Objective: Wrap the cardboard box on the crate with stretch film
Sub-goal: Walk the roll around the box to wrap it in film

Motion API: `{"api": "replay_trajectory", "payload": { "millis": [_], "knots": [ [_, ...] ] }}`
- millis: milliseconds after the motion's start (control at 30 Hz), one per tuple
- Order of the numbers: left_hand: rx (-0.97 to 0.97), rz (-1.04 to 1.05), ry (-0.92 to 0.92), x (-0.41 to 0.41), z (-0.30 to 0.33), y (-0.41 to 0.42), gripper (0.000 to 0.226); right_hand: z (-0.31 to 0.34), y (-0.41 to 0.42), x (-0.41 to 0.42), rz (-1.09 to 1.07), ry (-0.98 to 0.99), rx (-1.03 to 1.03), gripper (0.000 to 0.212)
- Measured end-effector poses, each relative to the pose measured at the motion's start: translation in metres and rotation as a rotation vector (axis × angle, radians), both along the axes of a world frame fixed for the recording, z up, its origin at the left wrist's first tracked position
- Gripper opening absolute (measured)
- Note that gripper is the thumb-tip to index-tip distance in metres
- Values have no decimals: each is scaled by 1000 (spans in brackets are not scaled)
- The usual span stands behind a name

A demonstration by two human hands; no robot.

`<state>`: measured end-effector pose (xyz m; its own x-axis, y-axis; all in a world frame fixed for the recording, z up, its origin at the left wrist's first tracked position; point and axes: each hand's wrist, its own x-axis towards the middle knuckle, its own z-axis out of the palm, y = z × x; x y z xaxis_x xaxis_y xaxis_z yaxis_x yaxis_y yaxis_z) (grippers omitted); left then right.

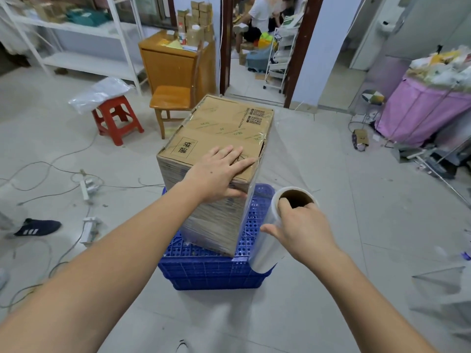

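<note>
My left hand (219, 171) lies flat with spread fingers on top of the cardboard box (216, 159). My right hand (300, 230) grips the stretch film roll (274, 230), fingers hooked in its core, just right of the box on the blue crate (211, 271).

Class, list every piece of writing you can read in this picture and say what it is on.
"SEAL": printed several times on the tape across the cardboard box top.
Boxed stamp on the box top: two characters, not legible.
Codes and number line at its far corner: too small to read.

One cardboard box (216, 154); one blue crate (211, 271); one stretch film roll (275, 233); one red stool (116, 118); one wooden chair (175, 98); two hands.
</note>
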<state>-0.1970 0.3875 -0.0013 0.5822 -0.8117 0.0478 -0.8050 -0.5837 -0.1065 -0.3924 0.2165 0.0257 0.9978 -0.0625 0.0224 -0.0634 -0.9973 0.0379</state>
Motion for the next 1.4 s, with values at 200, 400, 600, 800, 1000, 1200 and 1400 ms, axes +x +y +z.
{"api": "replay_trajectory", "payload": {
  "millis": [200, 400, 600, 800, 1000, 1200, 1400],
  "knots": [
    [-12, -26, -13, 2, 0, 9, 102, -8, 8, -18, -239, 28, 59, 27],
    [54, -171, -35, 19, 8, 10, 107, -16, 33, 1, -548, -73, 28, 46],
    [70, -381, -36, 59, 23, 33, 95, -24, 42, 14, -652, -243, -44, 72],
    [9, -373, 92, 61, 11, 26, 87, -29, 53, 3, -443, -233, -110, 76],
    [15, -358, 79, 60, 10, 19, 87, -34, 57, -3, -223, -241, -42, 58],
    [33, -352, 70, 57, 8, 11, 87, -27, 87, -6, 45, -360, 101, 54],
    [31, -336, 65, 53, 8, 9, 86, -29, 142, 18, 251, -374, 113, 48]
  ]
}}
